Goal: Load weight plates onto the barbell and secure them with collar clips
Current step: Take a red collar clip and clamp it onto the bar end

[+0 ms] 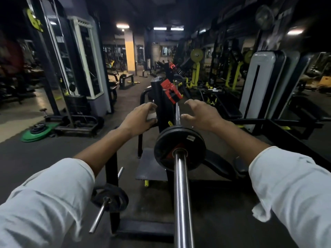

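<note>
Chromed steel, smooth and cylindrical, forms the barbell sleeve (181, 190), which runs away from the viewer and carries a round black rubber-coated weight plate (179, 149) with a red hub. Beyond it a red plastic collar clip (169, 93) sits by the black rack upright (158, 97). Left hand (138, 119), fingers curled around a small pale object. Right hand (200, 114), fingers spread, holding nothing, beside the bar.
</note>
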